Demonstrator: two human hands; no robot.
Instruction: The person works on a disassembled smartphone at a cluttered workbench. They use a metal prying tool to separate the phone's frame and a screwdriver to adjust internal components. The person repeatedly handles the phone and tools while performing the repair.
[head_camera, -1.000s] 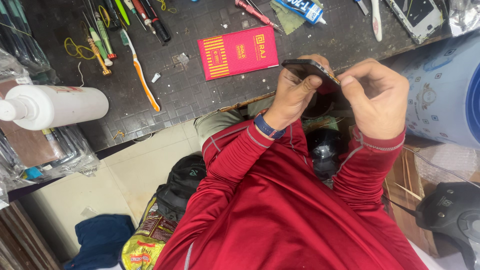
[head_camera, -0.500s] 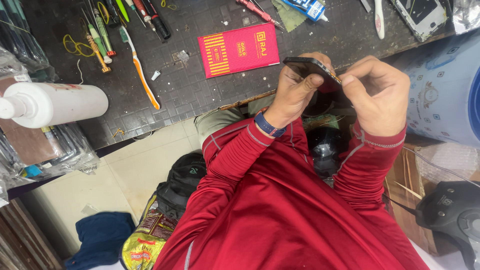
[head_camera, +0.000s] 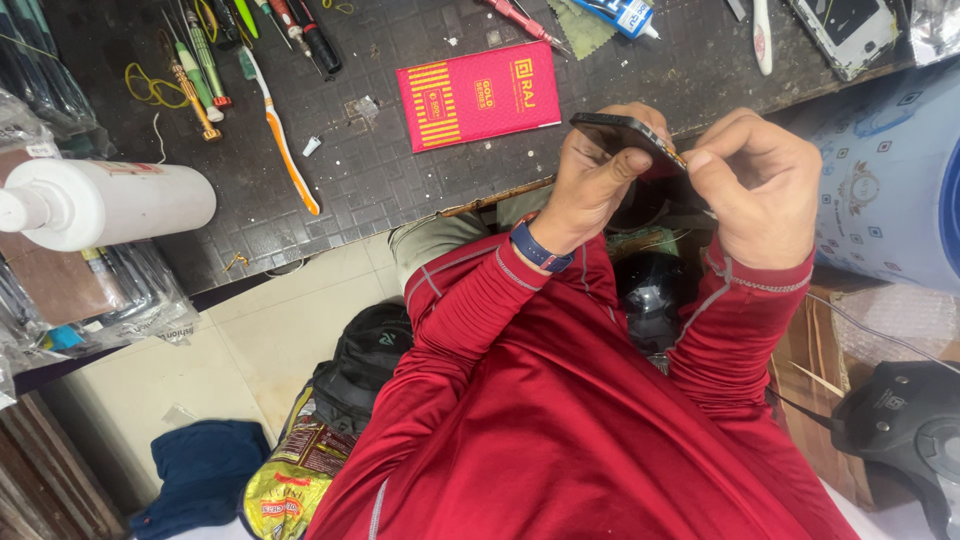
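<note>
1. Dark gridded bench lies beyond both hands, strewn with tools and a red box.
2. Left hand clamps the black phone by its edge, thumb across its near face.
3. Right hand pinches its fingertips together at the phone's right end.
4. Phone's long axis runs from the left grip across to the right grip, tilted; both hands touch it, above the lap.

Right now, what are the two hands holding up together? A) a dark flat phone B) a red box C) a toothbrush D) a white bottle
A: both the left hand and right hand grip the dark flat phone; the other three things lie on the bench.
</note>
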